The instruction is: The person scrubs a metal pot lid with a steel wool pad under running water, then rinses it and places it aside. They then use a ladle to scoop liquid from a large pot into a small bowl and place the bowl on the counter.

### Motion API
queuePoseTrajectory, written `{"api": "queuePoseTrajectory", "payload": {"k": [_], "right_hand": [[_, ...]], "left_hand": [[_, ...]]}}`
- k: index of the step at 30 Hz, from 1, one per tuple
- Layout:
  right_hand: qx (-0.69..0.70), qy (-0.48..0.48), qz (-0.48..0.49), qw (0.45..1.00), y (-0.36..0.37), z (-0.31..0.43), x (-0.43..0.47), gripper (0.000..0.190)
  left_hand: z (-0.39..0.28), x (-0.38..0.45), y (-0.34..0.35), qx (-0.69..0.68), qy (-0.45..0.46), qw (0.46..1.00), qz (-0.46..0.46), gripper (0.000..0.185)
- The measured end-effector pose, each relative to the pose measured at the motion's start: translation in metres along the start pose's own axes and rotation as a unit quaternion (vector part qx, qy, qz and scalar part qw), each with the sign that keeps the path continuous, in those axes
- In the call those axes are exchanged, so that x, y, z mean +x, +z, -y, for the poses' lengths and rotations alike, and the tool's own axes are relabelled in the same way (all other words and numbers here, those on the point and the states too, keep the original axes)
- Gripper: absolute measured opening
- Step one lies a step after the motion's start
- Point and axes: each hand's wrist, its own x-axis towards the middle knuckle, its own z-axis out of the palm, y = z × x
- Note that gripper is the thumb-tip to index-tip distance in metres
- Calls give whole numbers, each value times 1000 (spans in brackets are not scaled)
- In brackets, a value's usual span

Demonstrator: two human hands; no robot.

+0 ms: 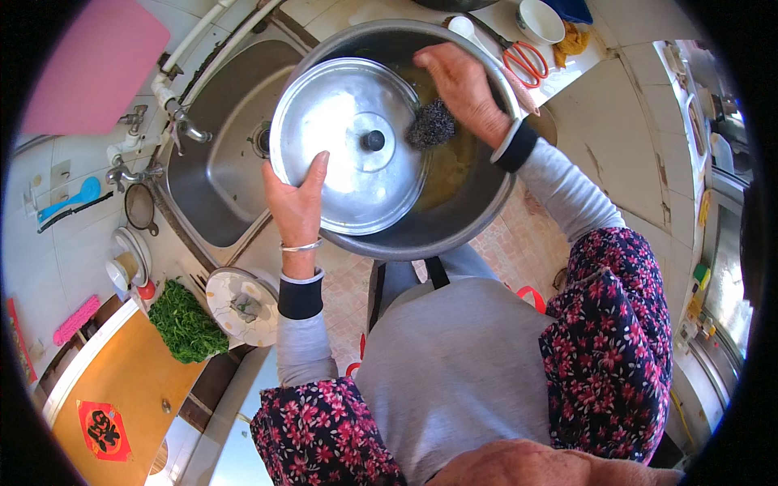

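Observation:
My left hand (pixel 296 203) grips the near left rim of a round metal pot lid (pixel 340 109). Its thumb lies on the shiny top, and the other fingers are mostly hidden underneath. The lid has a black knob (pixel 372 141) and is held tilted over a large grey metal basin (pixel 486 200). Murky yellowish water (pixel 450 176) lies in the basin. A dark wire scrubber (pixel 431 124) meets the lid's right edge. My right hand (pixel 465 88) is bent over the scrubber from the right; the gripping fingers are partly hidden.
Left of the basin is a stainless steel sink (pixel 237 133) with wall taps (pixel 185 127). Leafy greens (pixel 187 322) and a patterned plate (pixel 237 297) lie at lower left. Red-handled scissors (pixel 526 64), a white bowl (pixel 540 22) and a brown cloth (pixel 571 42) sit at upper right.

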Motion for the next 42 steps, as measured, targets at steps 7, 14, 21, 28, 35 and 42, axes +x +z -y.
{"api": "queuePoseTrajectory", "payload": {"k": [7, 14, 21, 28, 35, 42], "right_hand": [[-328, -94, 268, 901, -13, -18, -35, 42], [-301, -35, 373, 877, -9, -13, -41, 41], [-21, 129, 290, 948, -30, -19, -11, 28], [140, 247, 263, 922, -31, -3, -4, 24], [217, 264, 198, 919, -25, -21, -3, 31], [54, 20, 31, 998, 5, -11, 12, 34]], "left_hand": [[2, 2, 2, -3, -10, 1000, 3, 55], [4, 3, 3, -25, -2, 999, 21, 55], [3, 5, 2, 4, -2, 1000, 24, 55], [2, 2, 0, 2, 3, 1000, 18, 56], [3, 1, 0, -11, -7, 999, 34, 60], [-1, 0, -2, 30, -12, 998, 52, 64]]}}
